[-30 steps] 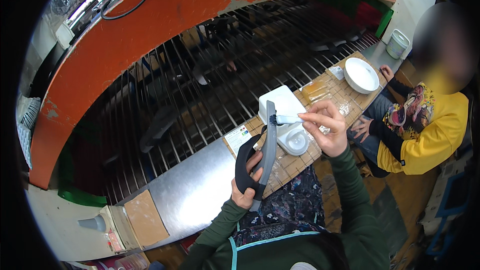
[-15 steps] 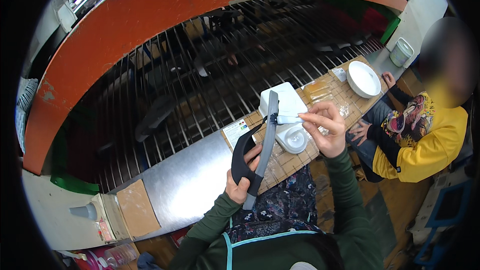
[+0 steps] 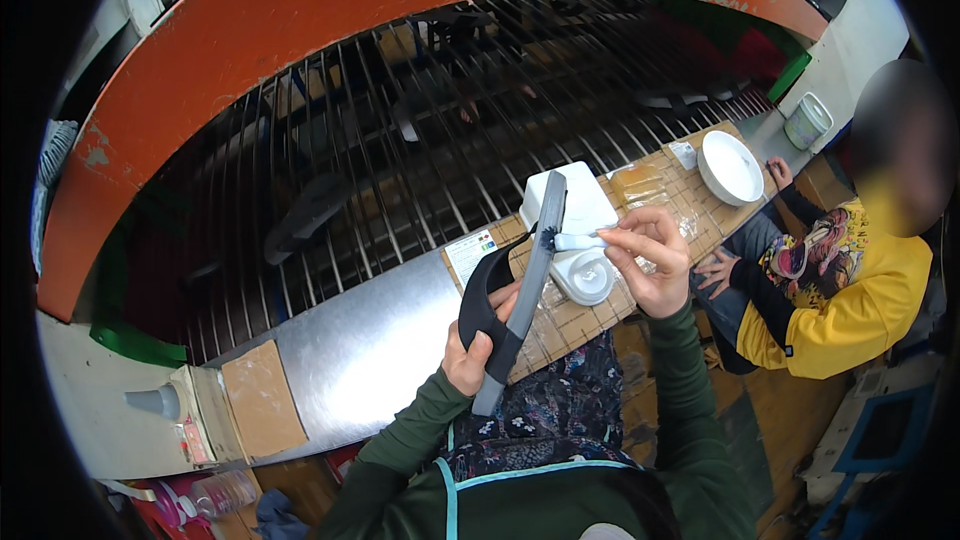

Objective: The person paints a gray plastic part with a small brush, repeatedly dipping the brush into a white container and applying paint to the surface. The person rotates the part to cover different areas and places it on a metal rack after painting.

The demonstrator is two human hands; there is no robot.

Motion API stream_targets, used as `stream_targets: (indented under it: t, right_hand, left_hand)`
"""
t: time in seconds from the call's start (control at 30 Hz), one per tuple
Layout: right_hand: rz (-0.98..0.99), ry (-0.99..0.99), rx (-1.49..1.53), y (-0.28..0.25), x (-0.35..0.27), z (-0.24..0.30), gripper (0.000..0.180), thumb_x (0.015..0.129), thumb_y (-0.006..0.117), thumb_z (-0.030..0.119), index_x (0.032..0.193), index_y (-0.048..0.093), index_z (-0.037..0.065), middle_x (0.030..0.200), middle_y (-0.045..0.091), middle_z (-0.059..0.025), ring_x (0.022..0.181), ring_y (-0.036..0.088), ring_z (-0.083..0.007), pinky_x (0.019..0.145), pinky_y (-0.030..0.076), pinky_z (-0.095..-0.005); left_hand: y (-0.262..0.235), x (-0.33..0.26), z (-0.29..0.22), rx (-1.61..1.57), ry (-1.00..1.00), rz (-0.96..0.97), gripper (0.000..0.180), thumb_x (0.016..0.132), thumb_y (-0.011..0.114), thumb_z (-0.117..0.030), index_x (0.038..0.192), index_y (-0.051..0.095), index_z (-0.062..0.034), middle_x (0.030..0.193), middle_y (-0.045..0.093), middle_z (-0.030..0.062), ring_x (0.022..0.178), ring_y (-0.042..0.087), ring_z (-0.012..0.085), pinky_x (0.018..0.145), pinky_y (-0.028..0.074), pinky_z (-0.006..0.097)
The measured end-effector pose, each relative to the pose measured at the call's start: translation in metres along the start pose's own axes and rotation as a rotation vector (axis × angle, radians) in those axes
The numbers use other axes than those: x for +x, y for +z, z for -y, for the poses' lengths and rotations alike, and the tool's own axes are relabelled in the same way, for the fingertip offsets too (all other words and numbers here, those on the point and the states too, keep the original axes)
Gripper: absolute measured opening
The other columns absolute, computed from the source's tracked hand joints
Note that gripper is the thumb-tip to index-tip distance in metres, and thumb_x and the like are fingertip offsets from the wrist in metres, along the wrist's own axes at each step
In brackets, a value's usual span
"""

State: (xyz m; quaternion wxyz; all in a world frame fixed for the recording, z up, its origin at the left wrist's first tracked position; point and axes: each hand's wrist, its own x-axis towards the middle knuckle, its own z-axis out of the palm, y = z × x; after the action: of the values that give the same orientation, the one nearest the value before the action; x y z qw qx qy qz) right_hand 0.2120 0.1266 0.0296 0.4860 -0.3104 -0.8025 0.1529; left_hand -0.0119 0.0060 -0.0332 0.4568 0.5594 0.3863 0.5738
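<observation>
Leaning a little more rightward than half a second ago, the sandal (image 3: pixel 535 290) stands on edge in the left hand (image 3: pixel 466 355), thumb and fingers wrapped around its lower part. Opposite, the right hand (image 3: pixel 655 268) pinches a pale brush (image 3: pixel 578 241), whose dark tip seems to touch the sole, though bristles blur. Left of that hand sits a white cup (image 3: pixel 588 282); beyond, a white bowl (image 3: pixel 730 168).

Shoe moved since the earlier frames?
Yes, the shoe has shifted upward in view: its tip is nearer the far edge of the white box.
</observation>
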Motion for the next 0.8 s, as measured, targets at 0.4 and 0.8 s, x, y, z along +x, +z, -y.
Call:
stream_targets:
  t: [0.4,0.8]
  right_hand:
    - [0.005,-0.004,-0.033,0.005,-0.003,0.002,0.027,0.07,0.075,0.007,0.096,0.074,0.014,0.091,0.06,-0.0025,0.071,0.055,-0.0123,0.076,0.033,-0.0293]
    - [0.007,-0.003,-0.053,0.013,-0.009,0.003,0.028,0.07,0.076,0.007,0.097,0.074,0.014,0.092,0.06,-0.0032,0.073,0.055,-0.0132,0.075,0.034,-0.0286]
  left_hand:
    - [0.001,0.005,-0.003,0.001,0.02,-0.046,0.058,0.099,0.033,-0.04,0.13,0.049,0.0067,0.132,0.051,0.0199,0.12,0.048,0.0275,0.103,0.031,0.033]
    - [0.003,0.014,-0.012,-0.025,-0.048,-0.084,0.052,0.101,0.032,-0.033,0.131,0.047,0.0067,0.128,0.054,0.0168,0.115,0.05,0.0221,0.1,0.033,0.029]
